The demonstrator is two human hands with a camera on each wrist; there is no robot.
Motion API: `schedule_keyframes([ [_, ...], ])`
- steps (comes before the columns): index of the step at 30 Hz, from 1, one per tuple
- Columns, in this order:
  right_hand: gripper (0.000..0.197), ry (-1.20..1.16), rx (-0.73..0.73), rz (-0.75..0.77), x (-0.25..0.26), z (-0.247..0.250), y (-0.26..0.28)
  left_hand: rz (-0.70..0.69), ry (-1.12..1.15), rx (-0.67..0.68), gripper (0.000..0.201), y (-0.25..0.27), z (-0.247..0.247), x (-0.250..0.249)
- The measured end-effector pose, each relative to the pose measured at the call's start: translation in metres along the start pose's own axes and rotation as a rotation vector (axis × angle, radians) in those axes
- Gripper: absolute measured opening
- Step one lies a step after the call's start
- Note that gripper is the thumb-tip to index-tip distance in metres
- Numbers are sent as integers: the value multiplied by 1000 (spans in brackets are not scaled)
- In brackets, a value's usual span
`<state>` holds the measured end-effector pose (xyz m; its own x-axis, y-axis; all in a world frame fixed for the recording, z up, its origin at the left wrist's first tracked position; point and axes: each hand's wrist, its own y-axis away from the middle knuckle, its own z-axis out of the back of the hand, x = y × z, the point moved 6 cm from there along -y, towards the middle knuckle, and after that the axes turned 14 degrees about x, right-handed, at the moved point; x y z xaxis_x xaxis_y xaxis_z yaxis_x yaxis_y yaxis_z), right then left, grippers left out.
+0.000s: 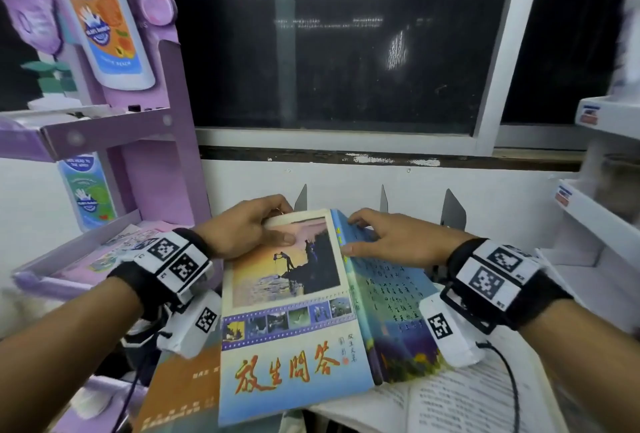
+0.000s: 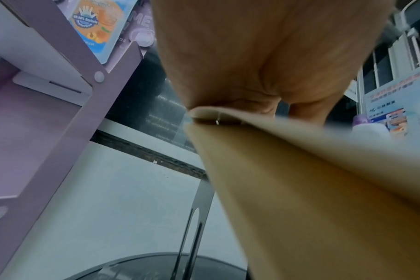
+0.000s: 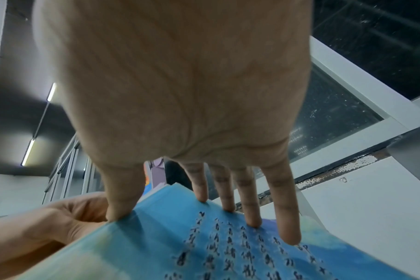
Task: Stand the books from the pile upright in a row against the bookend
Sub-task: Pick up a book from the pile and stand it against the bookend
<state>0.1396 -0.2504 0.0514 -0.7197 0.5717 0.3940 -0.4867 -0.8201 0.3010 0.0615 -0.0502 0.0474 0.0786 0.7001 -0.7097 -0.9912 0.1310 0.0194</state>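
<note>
A thin book with a blue cover, a sunset photo and red characters is held over the pile, spine up, its covers splayed like a tent. My left hand grips the far edge of its front cover, thumb on top, fingers curled behind; the left wrist view shows the tan pages under that hand. The straight fingers of my right hand rest on the blue back cover, thumb at the spine. Three grey metal bookends stand behind against the white wall.
Under the held book lie an orange-covered book and an open book with white printed pages. A purple cardboard display stand is close on the left, white shelves on the right. A dark window fills the back.
</note>
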Motion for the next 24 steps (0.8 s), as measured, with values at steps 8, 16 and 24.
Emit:
schedule_keyframes([
  [8,75,-194,-201,129,32,16,27,-198,-32,-200,40,17,24,-48],
  [16,53,-193,-563,217,59,49,51,-399,-197,-374,40,23,34,-103],
  [24,39,-324,-732,322,55,52,62,-453,-397,-590,47,20,29,-114],
])
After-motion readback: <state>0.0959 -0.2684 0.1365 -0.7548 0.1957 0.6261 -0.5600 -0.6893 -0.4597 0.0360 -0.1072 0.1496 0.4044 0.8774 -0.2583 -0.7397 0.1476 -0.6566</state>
